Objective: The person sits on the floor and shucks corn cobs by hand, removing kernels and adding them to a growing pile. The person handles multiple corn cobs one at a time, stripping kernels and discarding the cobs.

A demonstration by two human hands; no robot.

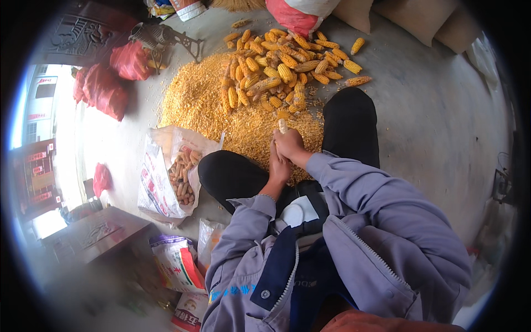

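Observation:
My right hand [289,143] is closed around a pale, mostly bare corn cob [283,125], whose far end sticks out beyond the fingers. Pressed against it from below and to the left is my left hand [278,166]; its grip is partly hidden, so I cannot tell whether it also holds the cob. Both hands are between my knees, over a wide heap of loose corn kernels [191,95]. Yellow ears of corn [286,72] lie piled at the far side of that heap. Some of these ears have brownish patches.
To my left stands an open white woven sack [154,178] holding stripped cobs [182,176]. Red mesh sacks [105,91] and a dark metal stand [166,37] are farther left. Printed bags [176,261] lie near a low wooden table [99,232]. Large sacks [410,16] line the far edge.

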